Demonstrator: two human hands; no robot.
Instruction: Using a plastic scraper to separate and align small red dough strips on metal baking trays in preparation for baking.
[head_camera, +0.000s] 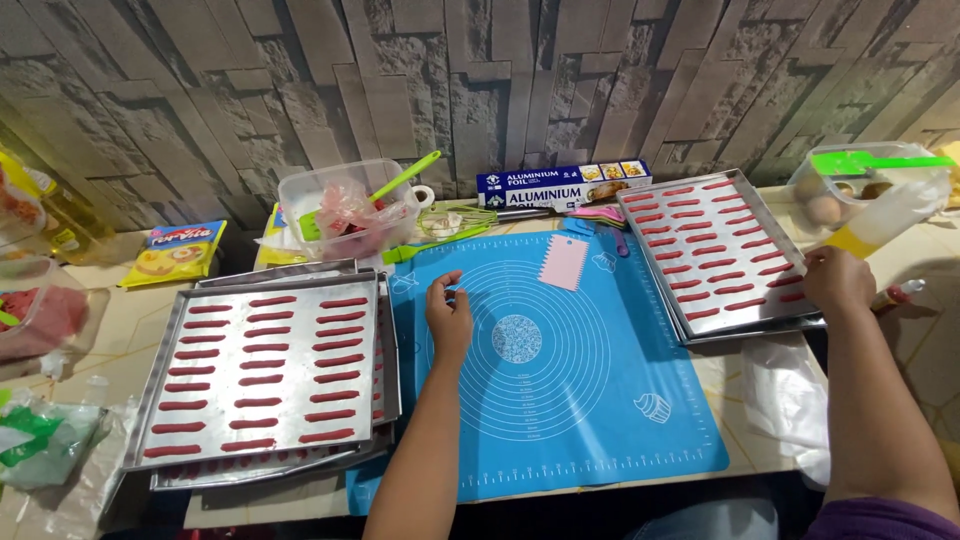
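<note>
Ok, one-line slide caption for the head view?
Left hand rests on blue mat; right hand grips right tray of piped red strips.

long blue foil box (563, 185) by the wall, yellow snack packet (176, 252) far left

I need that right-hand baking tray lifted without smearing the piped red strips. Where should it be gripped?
Probably by the tray's bare metal rim, from its near right corner, where the right hand already rests. The red strips fill the flat middle, leaving only the raised edge free; keep it level.
</note>
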